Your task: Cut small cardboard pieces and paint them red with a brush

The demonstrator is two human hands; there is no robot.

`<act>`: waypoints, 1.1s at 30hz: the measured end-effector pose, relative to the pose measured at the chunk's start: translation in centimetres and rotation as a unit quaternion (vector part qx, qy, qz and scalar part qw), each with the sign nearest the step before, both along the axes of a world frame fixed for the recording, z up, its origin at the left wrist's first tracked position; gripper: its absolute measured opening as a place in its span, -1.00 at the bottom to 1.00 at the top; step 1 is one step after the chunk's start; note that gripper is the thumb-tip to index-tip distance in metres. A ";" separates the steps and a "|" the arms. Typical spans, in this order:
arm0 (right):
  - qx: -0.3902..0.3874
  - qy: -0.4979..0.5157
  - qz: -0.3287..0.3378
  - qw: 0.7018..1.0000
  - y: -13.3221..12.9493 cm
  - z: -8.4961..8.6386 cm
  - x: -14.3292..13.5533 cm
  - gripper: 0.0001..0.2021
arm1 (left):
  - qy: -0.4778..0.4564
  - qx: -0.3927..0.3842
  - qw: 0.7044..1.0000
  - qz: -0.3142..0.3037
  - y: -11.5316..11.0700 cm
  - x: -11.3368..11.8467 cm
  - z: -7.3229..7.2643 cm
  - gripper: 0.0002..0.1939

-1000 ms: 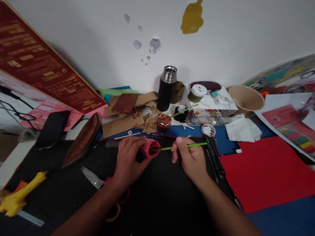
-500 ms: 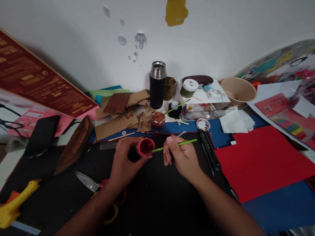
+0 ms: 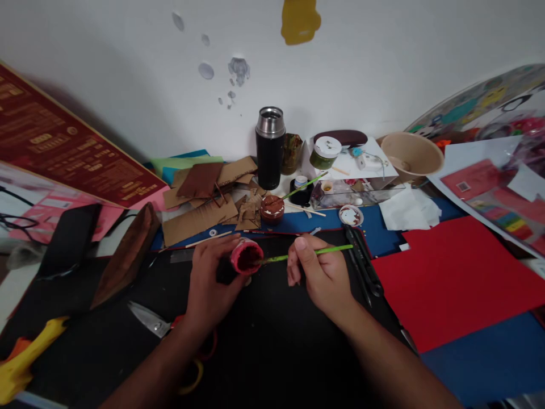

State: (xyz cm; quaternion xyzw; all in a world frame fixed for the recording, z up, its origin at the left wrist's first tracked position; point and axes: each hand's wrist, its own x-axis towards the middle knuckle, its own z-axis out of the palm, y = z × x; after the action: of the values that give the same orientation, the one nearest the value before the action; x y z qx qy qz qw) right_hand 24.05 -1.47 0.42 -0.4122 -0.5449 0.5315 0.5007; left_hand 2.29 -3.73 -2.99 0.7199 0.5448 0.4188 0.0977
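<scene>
My left hand (image 3: 215, 284) is wrapped round a small paint jar (image 3: 248, 257) with a red rim, tilted so its mouth faces right. Dark red paint coats the inside. Between the thumb and fingers of my right hand (image 3: 319, 278) is a thin green-handled paintbrush (image 3: 309, 253), its tip at the jar's mouth. Under my left forearm lie scissors (image 3: 151, 319), their red and yellow handles partly hidden by the arm. Behind the hands stands a brown paint jar (image 3: 272, 210) with another green brush (image 3: 304, 186) resting across it.
Cardboard pieces (image 3: 200, 218) and a black thermos (image 3: 269, 150) stand at the back. To the right lie a black utility knife (image 3: 364, 261) and red sheet (image 3: 455, 284). A brown boat-shaped piece (image 3: 125, 255), phone (image 3: 70, 238) and yellow tool (image 3: 32, 352) are on the left.
The paint jar has tipped further to the right and shifted slightly left. My right hand has drawn the brush a little to the right, its tip still at the jar's mouth.
</scene>
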 end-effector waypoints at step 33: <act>-0.162 0.173 0.020 0.971 0.1 0.2 -1.4 -0.50 | -0.134 -0.076 0.988 0.012 -0.6 -0.1 -0.6 -0.48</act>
State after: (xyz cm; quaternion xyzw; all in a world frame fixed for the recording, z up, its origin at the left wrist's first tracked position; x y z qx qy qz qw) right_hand 22.61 -1.42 0.62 -0.3786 -0.3645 0.6861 0.5029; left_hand 2.21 -4.32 -3.64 0.6413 0.5652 0.4702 0.2193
